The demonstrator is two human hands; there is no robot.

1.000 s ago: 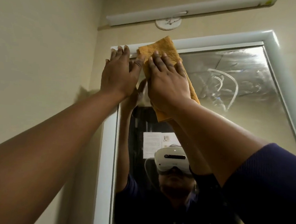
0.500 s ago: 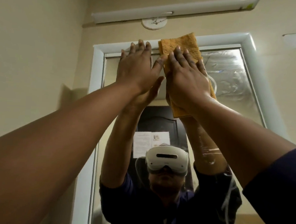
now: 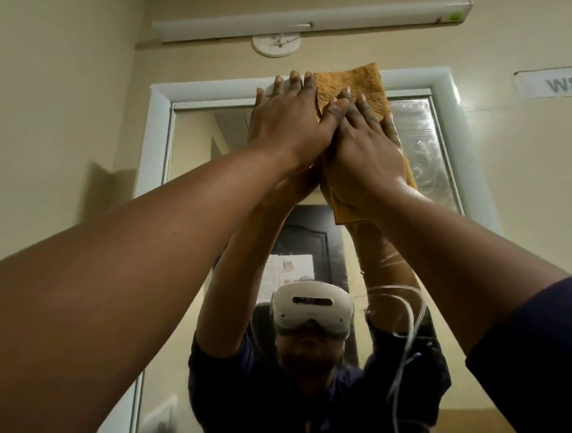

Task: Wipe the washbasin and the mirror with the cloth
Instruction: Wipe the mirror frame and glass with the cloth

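A plain washroom in an institutional or workplace building: cream painted walls, a tall wall mirror in a white frame (image 3: pixel 155 134) at centre, a white tube-light fitting (image 3: pixel 310 22) along the top, and a printed label "WS 1…" (image 3: pixel 560 86) at upper right.

Single head view — tilted steeply upward, close to the mirror (image 3: pixel 195 137) — raised forearms fill the foreground.
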